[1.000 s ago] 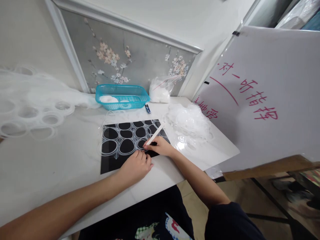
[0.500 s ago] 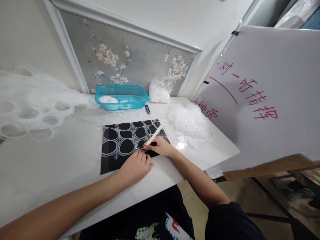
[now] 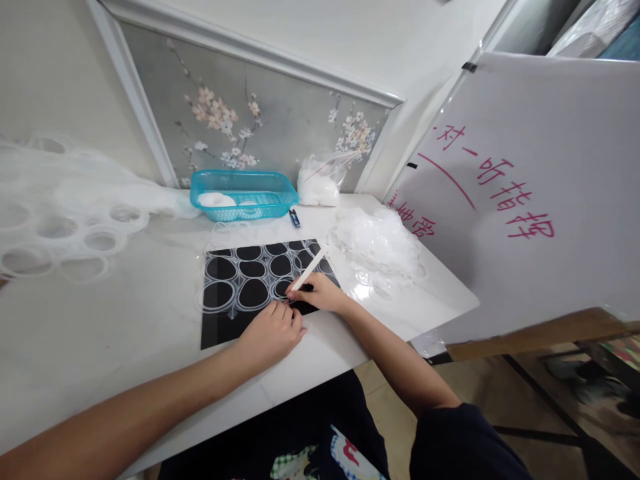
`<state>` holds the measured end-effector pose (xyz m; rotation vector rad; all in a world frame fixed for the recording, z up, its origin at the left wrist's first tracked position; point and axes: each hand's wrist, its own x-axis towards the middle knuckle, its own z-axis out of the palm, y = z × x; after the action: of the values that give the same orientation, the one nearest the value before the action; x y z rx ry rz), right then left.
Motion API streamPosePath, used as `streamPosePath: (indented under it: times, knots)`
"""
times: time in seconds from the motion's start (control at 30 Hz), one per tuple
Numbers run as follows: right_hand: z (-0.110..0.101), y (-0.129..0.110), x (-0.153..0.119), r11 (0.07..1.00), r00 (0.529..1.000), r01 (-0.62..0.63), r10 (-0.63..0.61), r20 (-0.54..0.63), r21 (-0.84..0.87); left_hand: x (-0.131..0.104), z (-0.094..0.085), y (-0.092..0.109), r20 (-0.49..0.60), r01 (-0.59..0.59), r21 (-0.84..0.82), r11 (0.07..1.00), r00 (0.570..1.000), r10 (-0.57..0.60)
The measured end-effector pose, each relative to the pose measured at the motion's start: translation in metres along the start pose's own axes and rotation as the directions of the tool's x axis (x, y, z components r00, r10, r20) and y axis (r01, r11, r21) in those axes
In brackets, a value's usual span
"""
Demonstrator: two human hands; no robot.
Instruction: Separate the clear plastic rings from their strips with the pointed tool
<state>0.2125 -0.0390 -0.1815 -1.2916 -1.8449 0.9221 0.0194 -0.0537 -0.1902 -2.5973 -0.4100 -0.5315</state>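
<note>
Fingers point(image 3: 294, 294) of the right hand point(image 3: 323, 293) gripped a white stick point(image 3: 311, 267) over the black sheet point(image 3: 220, 331) | left hand point(image 3: 273, 331) lay across sheet's near edge, hold unclear | I saw nothing shift since a second earlier; work stayed put

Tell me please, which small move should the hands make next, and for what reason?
Probably the left hand should press lightly to steady the pale rings before the right hand shifts the white stick: both hands' fingertips sit close together over the black sheet, and the right one grips the stick low down. Contact at its lower tip is hidden.
</note>
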Motion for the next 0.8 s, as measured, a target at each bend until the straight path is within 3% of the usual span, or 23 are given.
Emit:
streamPosePath:
  times: [0.8]
  knots:
    - [-0.0005,0.0003,-0.0003,1.0,1.0,-0.009,0.009,-0.004,-0.005,0.0006,-0.0007,-0.0013,0.036,0.012,-0.042,0.999,0.999,-0.01]
